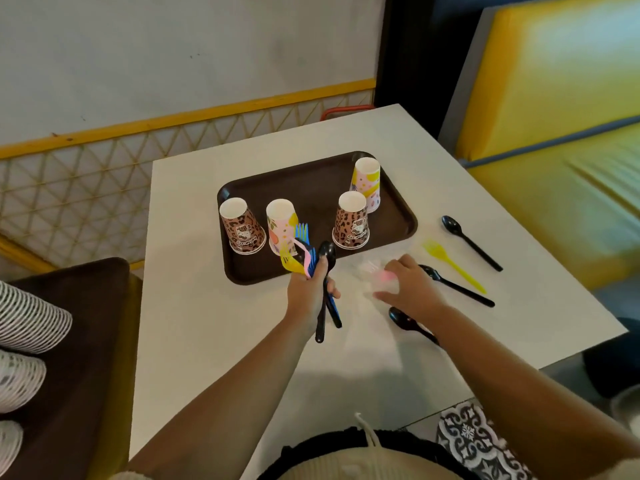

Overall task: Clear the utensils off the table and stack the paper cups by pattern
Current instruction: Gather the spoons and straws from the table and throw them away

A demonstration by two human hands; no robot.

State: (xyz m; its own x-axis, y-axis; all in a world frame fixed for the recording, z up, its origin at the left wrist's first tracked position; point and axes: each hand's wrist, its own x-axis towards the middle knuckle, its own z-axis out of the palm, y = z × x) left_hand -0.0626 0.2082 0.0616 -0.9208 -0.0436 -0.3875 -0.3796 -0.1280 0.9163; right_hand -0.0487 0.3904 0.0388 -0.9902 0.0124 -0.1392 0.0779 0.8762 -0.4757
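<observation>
My left hand [310, 292] grips a bundle of plastic utensils [304, 252]: blue, yellow and pink forks and black spoons. My right hand [410, 289] reaches onto the white table [214, 334] and pinches a blurred pink utensil [382, 275]. On the table to the right lie a yellow fork [453, 266] and three black spoons [469, 242] [457, 287] [407, 322], the nearest partly under my right forearm. A brown tray [311, 181] holds several upside-down paper cups: two leopard-print [242, 225] [351, 220] and two pink fruit-print [282, 225] [367, 183].
A yellow bench seat [554, 116] stands right of the table. A dark chair [69, 341] with stacks of white patterned cups [24, 320] is at the left. A lattice wall [104, 174] runs behind.
</observation>
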